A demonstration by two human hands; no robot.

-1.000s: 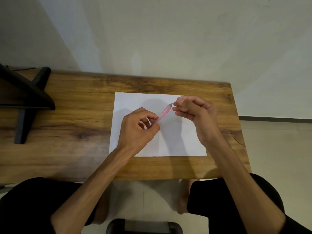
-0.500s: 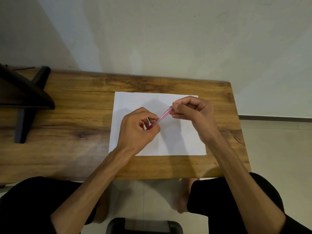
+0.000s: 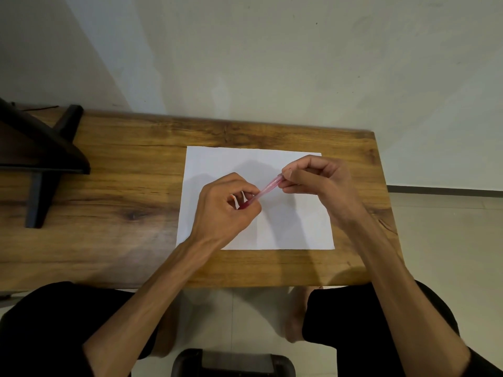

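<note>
**Item under handling.** A translucent pink pen (image 3: 268, 189) is held between both hands above a white sheet of paper (image 3: 217, 164), near the sheet's centre. The pen lies slantwise, with its lower end toward 8 o'clock and its upper end toward 2 o'clock.

**Left hand (image 3: 227, 210).** The fingers are curled and grip the pen's lower end. A darker red stretch of the barrel shows at the fingertips. A small orange piece shows between the fingers on the 9 o'clock side; what it is cannot be told.

**Right hand (image 3: 319, 180).** The fingers are curled, and thumb and forefinger pinch the pen's upper end. The end itself is hidden by the fingers.

**Relation.** The right hand sits at 2 o'clock from the left hand. The two are close together and joined only by the pen.

**Surroundings.**
- The sheet lies flat and lengthwise on a wooden counter (image 3: 122, 191), in the counter's 3 o'clock half.
- Both forearms cross the counter's near edge at 6 o'clock.
- A dark stand (image 3: 40, 148) with a splayed foot rests at the counter's 9 o'clock end, well apart from the sheet.
- A pale wall (image 3: 272, 63) rises behind the counter at 12 o'clock.
</note>
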